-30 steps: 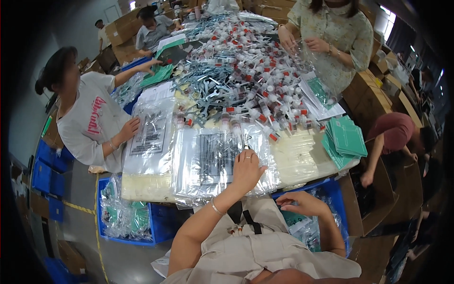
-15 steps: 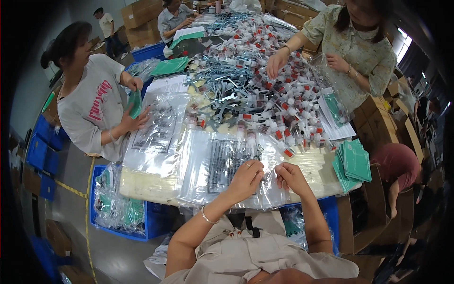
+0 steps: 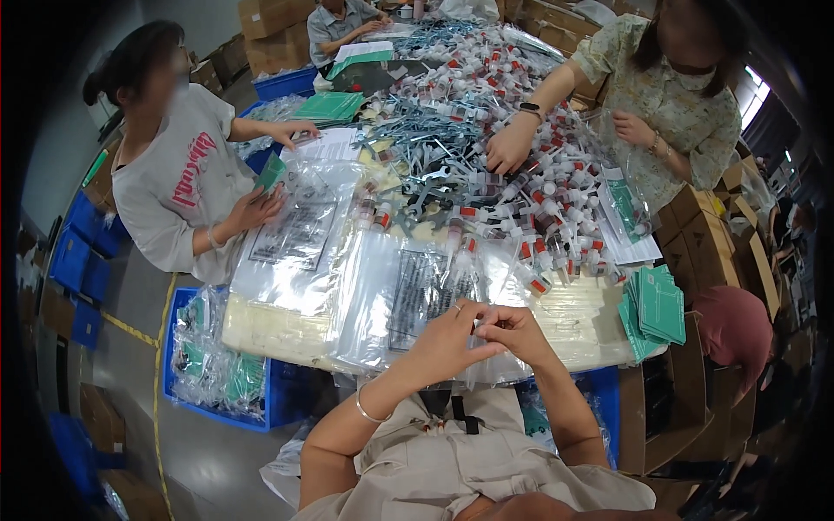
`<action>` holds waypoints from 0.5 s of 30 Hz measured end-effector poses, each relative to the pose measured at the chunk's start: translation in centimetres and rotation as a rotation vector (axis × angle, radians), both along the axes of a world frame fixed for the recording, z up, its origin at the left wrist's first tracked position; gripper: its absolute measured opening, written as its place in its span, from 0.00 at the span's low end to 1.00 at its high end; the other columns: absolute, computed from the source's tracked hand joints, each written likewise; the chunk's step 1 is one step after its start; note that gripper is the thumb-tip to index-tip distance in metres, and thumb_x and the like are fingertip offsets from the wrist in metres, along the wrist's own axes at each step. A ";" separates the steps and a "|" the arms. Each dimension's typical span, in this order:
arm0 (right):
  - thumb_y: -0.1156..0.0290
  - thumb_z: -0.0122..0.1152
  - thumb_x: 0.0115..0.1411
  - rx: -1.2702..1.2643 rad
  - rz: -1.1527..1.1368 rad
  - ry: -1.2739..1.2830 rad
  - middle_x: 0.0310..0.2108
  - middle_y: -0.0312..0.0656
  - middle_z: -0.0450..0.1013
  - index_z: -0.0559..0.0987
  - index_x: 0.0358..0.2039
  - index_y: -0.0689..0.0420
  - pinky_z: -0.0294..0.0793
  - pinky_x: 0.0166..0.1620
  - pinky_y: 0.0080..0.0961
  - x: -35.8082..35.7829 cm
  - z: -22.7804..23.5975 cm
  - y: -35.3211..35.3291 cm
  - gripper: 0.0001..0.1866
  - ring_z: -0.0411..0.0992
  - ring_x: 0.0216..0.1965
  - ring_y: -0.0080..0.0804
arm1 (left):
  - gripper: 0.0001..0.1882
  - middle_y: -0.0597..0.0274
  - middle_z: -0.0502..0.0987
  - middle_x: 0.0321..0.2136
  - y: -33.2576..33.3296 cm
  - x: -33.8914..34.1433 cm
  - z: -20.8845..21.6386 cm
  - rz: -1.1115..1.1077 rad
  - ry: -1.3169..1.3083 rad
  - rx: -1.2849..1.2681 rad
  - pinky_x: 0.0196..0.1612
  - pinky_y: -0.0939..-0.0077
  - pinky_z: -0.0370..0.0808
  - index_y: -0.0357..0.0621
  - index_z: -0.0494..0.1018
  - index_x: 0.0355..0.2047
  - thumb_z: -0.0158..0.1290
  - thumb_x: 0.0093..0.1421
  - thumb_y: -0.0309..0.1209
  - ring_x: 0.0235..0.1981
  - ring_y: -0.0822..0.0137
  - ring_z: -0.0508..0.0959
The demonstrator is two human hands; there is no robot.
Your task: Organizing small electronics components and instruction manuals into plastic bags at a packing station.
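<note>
My left hand (image 3: pixel 450 340) and my right hand (image 3: pixel 518 333) meet at the near edge of the table, thumbs and fingertips pinched together. Between and beneath them is the edge of a clear plastic bag (image 3: pixel 365 326), which lies on a stack of similar bags with a dark printed panel. My fingers partly hide the grip on the film. Just beyond my hands, small clear bottles (image 3: pixel 466 252) with white tops and red labels rest at the bags' far edge. A metal wrench (image 3: pixel 437 173) lies farther off, at the front of a heap of wrenches.
A pile of bottles (image 3: pixel 556 204) spreads across the table. Green cards (image 3: pixel 656 304) are stacked on the right. A blue bin (image 3: pixel 276 395) of packed bags stands below on the left. One co-worker (image 3: pixel 187 187) handles a green card; another (image 3: pixel 669 113) reaches into the pile.
My right hand has moved left to meet my left hand. The left co-worker's one hand has reached toward the papers; the right co-worker's hand has come lower into the pile.
</note>
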State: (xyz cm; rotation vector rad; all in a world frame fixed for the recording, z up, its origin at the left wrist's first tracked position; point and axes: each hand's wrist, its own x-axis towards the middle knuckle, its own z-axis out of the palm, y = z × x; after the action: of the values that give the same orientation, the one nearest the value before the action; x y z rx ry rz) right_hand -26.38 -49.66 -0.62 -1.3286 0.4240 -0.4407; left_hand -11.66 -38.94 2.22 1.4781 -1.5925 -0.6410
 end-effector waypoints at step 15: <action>0.68 0.48 0.65 -0.316 -0.130 0.057 0.20 0.31 0.66 0.71 0.23 0.59 0.62 0.23 0.13 1.2 -0.8 0.2 0.14 0.63 0.19 0.12 | 0.06 0.59 0.74 0.18 -2.5 0.9 -2.2 0.114 0.199 0.054 0.22 0.78 0.69 0.34 0.71 0.32 0.49 0.59 0.26 0.17 0.75 0.72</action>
State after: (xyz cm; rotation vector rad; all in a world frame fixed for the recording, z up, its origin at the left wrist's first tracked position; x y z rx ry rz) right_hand -25.15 -49.46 -1.43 -1.6276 0.5048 -0.5964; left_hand -10.80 -41.39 0.01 1.4835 -1.3385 -0.7465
